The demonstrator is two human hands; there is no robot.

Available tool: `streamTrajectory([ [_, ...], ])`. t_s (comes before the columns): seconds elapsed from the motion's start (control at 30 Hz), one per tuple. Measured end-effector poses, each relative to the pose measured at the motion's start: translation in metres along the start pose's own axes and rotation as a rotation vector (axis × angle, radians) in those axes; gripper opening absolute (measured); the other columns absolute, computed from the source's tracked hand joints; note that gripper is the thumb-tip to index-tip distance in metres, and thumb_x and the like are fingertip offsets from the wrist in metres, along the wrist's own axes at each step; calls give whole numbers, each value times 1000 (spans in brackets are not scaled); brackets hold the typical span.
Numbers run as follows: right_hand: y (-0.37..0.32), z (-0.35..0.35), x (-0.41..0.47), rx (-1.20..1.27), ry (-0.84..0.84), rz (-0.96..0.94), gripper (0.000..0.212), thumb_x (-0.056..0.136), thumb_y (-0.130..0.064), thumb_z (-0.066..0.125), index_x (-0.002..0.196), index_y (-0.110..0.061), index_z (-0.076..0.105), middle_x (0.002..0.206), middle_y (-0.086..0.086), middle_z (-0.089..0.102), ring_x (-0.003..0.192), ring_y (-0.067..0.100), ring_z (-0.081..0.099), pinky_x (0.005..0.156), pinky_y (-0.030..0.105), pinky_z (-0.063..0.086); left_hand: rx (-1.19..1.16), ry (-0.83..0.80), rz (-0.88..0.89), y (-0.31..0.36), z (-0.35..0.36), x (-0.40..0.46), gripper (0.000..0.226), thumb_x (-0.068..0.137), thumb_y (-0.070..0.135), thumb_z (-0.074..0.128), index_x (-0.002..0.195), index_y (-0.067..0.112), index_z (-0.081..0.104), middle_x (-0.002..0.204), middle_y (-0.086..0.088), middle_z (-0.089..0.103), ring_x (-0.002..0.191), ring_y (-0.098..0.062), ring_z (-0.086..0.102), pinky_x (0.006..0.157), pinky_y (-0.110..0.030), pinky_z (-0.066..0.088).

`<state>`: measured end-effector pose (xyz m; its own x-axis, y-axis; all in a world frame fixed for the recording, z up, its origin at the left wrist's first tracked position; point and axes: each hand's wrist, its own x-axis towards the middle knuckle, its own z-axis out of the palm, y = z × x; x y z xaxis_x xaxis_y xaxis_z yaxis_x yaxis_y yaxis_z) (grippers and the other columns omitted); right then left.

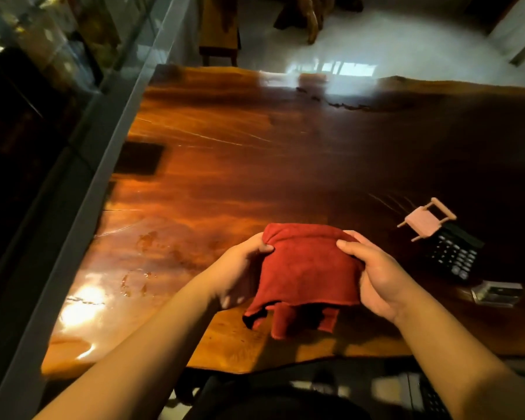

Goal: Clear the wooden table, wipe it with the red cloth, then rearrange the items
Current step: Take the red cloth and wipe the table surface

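Observation:
A folded red cloth hangs just above the near edge of the glossy wooden table, its lower flaps dangling. My left hand pinches its upper left corner. My right hand grips its right side, thumb on top. A black calculator lies at the right of the table. A tiny pink-seated wooden toy chair rests tipped against the calculator's far end. A small clear box sits nearer the front edge.
A glass partition with a grey frame runs along the table's left side. A dark rectangular patch shows near that edge. Beyond the table lie a shiny white floor and wooden furniture.

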<state>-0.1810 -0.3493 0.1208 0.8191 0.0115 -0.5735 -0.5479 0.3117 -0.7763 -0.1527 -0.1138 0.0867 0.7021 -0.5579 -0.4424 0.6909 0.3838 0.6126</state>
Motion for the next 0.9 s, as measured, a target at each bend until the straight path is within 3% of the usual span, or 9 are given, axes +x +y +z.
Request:
streamTrajectory([
  [0.17,9,-7,28,-7,70,95,19,91,-22,68,105,-26,80,115,8,77,104,21,74,73,32,61,-41,44,-94,-13,-22,28,54,86,12,53,140,10,59,127,-17,68,107,-28,68,87,-37,55],
  [0.33,9,-24,64,-17,44,142,18,98,-20,61,110,-22,74,111,9,78,98,22,76,70,34,61,-66,72,-104,-13,-23,58,35,86,14,54,114,18,73,113,-10,74,94,-22,72,81,-32,59],
  [0.47,6,-36,99,-66,66,104,18,95,-18,64,110,-20,74,110,12,77,96,23,76,71,35,61,-86,142,-171,-14,-23,86,31,95,15,47,113,11,73,109,-11,75,92,-23,73,84,-31,58],
  [0.5,8,-39,109,-138,105,80,19,94,-19,67,111,-20,74,111,12,77,98,24,75,76,37,61,-19,189,-198,-14,-23,94,28,97,16,48,112,10,71,106,-12,72,87,-25,70,83,-32,54],
  [0.57,15,-48,129,-528,217,14,23,91,-23,71,114,-21,72,113,9,75,105,27,71,92,43,58,363,395,-184,-16,-29,107,17,98,20,56,107,13,69,100,-16,62,78,-25,60,78,-37,44],
  [0.6,19,-51,135,-791,265,-22,25,91,-25,71,116,-22,71,114,7,73,107,28,69,96,43,54,660,498,-158,-16,-35,109,22,98,23,60,115,11,68,104,-16,63,84,-26,62,81,-38,45],
  [0.67,33,-53,139,-1164,299,-77,36,92,-26,69,128,-20,65,123,13,66,115,35,62,101,41,48,1119,613,-70,-15,-54,102,53,97,29,65,144,7,54,133,-14,62,118,-28,62,101,-36,46],
  [0.8,75,-37,132,-1376,198,-330,47,94,-23,65,139,-11,57,141,22,52,134,43,43,111,48,37,1339,723,84,-14,-114,60,62,97,32,65,151,9,46,145,-18,53,134,-34,50,113,-46,41],
  [0.9,102,-16,134,-1456,91,-301,63,98,-40,58,154,-19,40,165,17,27,154,37,14,122,50,21,1413,913,72,-11,-161,16,62,97,34,67,151,8,46,146,-20,51,136,-35,46,113,-45,37],
])
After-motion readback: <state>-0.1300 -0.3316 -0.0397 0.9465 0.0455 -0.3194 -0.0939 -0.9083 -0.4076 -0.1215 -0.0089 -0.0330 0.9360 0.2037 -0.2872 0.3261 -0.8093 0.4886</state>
